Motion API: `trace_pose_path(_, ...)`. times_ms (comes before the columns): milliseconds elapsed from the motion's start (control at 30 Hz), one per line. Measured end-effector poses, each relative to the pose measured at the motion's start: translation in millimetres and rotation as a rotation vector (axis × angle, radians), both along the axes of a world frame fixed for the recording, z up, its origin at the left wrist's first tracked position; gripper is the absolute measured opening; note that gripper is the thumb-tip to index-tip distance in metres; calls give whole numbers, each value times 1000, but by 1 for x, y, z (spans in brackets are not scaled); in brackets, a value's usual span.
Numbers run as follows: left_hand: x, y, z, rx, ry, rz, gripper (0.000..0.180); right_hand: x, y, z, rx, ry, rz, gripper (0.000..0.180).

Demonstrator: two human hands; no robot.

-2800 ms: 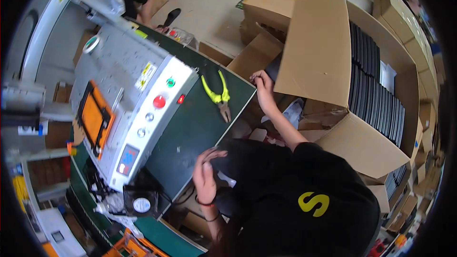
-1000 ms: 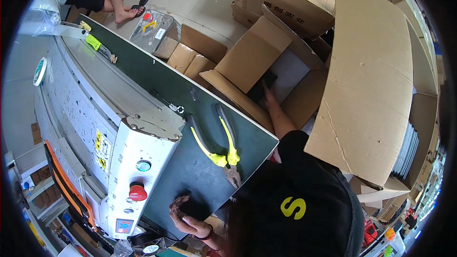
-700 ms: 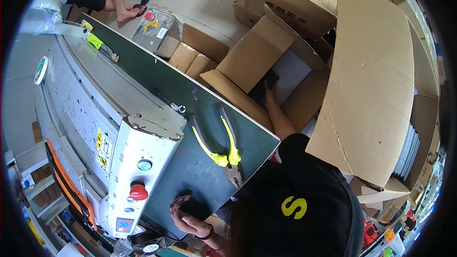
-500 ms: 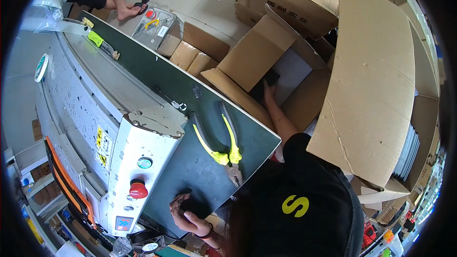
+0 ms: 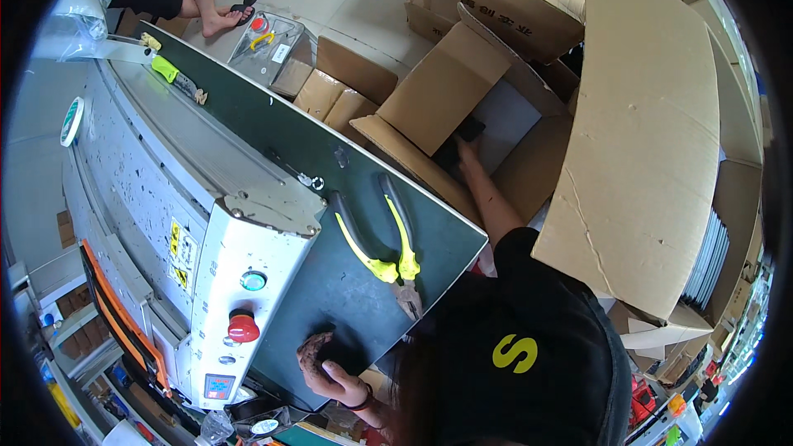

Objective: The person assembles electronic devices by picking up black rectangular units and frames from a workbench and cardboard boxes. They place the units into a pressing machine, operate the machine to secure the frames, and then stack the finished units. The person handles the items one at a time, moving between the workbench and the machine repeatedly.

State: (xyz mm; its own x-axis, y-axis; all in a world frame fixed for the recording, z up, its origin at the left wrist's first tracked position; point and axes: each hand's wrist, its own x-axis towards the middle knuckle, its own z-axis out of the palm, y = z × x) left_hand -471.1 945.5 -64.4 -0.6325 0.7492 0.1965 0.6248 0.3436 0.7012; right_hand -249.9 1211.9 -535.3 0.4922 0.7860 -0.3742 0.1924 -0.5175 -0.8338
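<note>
My right hand [image 5: 467,151] reaches down into an open cardboard box [image 5: 446,95], its fingers closed on a small black object [image 5: 472,128] whose kind I cannot make out. More dark material in the box is partly hidden by the flap and my hand. My left hand [image 5: 332,373] rests on the dark green tabletop [image 5: 289,339], thumb apart from its smudged, curved fingers. Nothing is plainly held there; a dark shadow lies beside it. Farther from me lie large pliers [image 5: 388,268] with yellow and black handles, jaws toward me.
At left stands a white machine [image 5: 239,306] with a red knob [image 5: 243,327] and green button [image 5: 252,281]. A green-handled knife [image 5: 169,73] lies at the table's far end. Beyond the edge are a metal can [image 5: 264,45] and a large carton [image 5: 644,140]. Another person's foot [image 5: 221,21] shows at far left.
My right hand has shifted slightly inside the box, and the black object shows a little more. My left hand stays on the table. The whole view has shifted slightly.
</note>
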Motion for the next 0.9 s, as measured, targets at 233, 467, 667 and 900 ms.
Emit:
trace_pose_path(233, -4, -5, 1, 21, 6, -72, 33, 38, -26, 35, 24, 88, -40, 76)
trace_pose_path(467, -4, -6, 4, 73, -71, -111, 30, 67, -58, 93, 102, 80, -159, 73)
trace_pose_path(667, -8, -13, 1, 125, -20, -204, 27, 74, -48, 138, 230, 240, -303, 70)
trace_pose_path(900, -5, -15, -1, 321, -147, -212, 25, 63, 5, 200, 546, 1451, -290, 57)
